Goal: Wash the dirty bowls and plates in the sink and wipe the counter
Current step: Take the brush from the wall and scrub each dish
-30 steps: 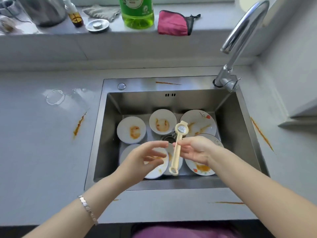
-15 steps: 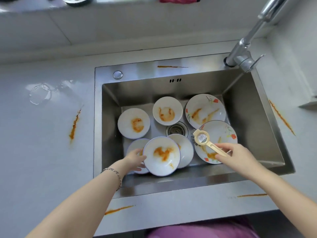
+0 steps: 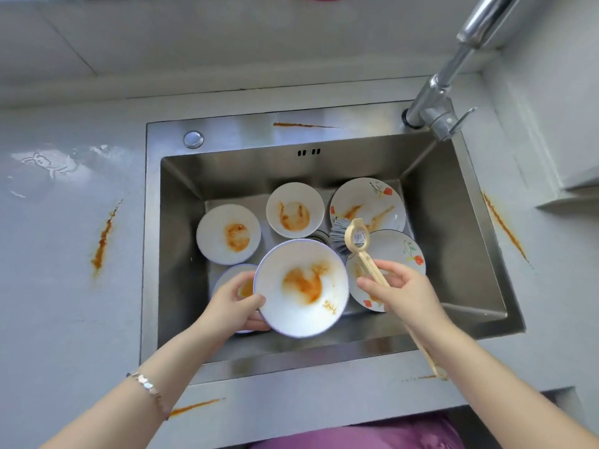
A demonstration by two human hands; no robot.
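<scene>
Nearest, a purple garment shows below the counter, whose near edge carries an orange streak. A bracelet sits on the left wrist. Over the near part of the sink, the left hand grips a white bowl by its near-left rim, thumb on the inside and fingers curled underneath. The bowl is held above the sink floor, tilted toward the camera, with an orange smear inside. Just right of it, the right hand pinches the cream handle of a brush, thumb and fingers closed on it. The grey bristles point left, just beyond the bowl's far rim. On the sink floor lie a second bowl under the left hand, a small dish, a far bowl, a near plate and a far plate, all smeared. A faucet stands at the far right corner.
</scene>
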